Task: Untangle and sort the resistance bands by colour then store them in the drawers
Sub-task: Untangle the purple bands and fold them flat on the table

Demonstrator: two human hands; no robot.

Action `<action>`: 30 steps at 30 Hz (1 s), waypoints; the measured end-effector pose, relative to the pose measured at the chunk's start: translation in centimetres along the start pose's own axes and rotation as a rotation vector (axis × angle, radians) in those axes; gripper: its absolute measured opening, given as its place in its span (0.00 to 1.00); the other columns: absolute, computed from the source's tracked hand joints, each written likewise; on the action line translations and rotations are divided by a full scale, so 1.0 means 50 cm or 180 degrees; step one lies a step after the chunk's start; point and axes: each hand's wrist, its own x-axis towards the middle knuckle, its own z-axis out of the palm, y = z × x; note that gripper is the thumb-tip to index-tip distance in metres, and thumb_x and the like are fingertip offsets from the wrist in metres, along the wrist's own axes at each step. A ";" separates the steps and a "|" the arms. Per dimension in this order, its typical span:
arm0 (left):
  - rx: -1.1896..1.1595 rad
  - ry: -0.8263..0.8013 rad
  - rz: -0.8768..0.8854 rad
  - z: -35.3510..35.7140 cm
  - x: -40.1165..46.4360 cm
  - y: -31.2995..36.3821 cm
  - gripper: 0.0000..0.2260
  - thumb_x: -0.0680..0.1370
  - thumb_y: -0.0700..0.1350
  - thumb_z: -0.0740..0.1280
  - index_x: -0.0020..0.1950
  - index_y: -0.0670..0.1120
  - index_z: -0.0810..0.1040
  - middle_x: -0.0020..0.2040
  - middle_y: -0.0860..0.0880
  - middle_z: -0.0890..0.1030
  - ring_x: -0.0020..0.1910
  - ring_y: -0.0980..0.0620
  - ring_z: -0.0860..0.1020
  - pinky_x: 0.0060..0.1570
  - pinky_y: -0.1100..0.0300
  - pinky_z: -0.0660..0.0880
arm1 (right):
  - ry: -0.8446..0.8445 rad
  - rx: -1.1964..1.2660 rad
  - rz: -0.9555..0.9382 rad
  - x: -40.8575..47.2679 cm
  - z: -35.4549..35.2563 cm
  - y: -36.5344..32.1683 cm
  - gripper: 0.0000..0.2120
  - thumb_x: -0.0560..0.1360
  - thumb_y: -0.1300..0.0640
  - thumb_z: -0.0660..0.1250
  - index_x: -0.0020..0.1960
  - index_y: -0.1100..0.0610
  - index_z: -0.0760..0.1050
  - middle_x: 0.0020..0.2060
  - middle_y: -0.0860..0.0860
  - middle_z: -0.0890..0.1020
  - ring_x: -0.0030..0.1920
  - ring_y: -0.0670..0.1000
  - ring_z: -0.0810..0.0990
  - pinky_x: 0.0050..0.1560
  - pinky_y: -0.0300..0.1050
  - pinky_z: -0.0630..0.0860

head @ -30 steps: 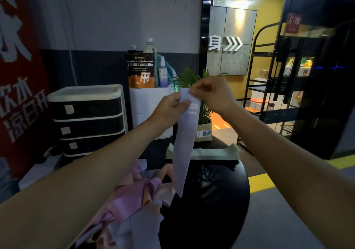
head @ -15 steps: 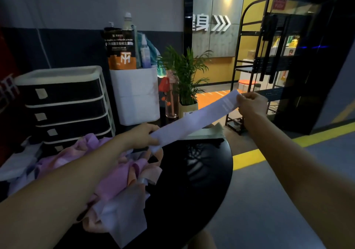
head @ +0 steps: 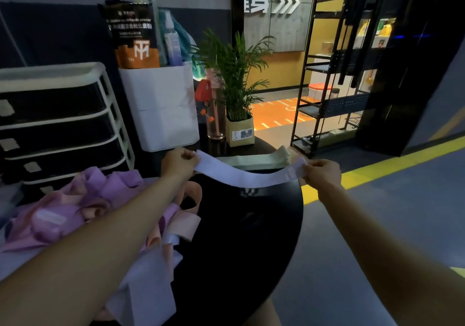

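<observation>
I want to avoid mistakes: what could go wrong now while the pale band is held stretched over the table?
If either hand, left or right, loses its pinch, the pale band may snap back. Lowered carelessly, it could land on the tangled pile and mix again. The bottle stands close behind and might be knocked.

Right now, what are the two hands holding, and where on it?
One pale lilac band, stretched between them: left hand pinches its left end, right hand its right end.
</observation>
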 end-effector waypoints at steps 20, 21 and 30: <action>0.1792 -0.0515 -0.0016 0.007 0.017 -0.109 0.10 0.76 0.51 0.68 0.39 0.48 0.75 0.39 0.48 0.80 0.41 0.48 0.78 0.44 0.59 0.70 | 0.0220 -0.1322 -0.0493 0.003 0.063 0.097 0.08 0.73 0.64 0.66 0.44 0.70 0.78 0.44 0.66 0.80 0.47 0.64 0.77 0.46 0.53 0.75; 0.1778 -0.0555 0.0011 0.007 0.018 -0.107 0.09 0.75 0.50 0.68 0.39 0.48 0.75 0.40 0.47 0.80 0.42 0.47 0.78 0.43 0.59 0.70 | 0.0222 -0.1400 -0.0587 0.004 0.064 0.095 0.09 0.73 0.63 0.67 0.46 0.70 0.78 0.46 0.66 0.80 0.49 0.63 0.77 0.47 0.52 0.74; 0.1541 -0.0526 0.0547 -0.075 -0.021 -0.054 0.07 0.75 0.49 0.68 0.47 0.47 0.78 0.48 0.47 0.81 0.50 0.47 0.79 0.51 0.54 0.75 | -0.0876 -0.1138 -0.1519 -0.094 0.154 -0.013 0.13 0.72 0.59 0.71 0.54 0.63 0.77 0.50 0.58 0.80 0.51 0.55 0.78 0.45 0.39 0.67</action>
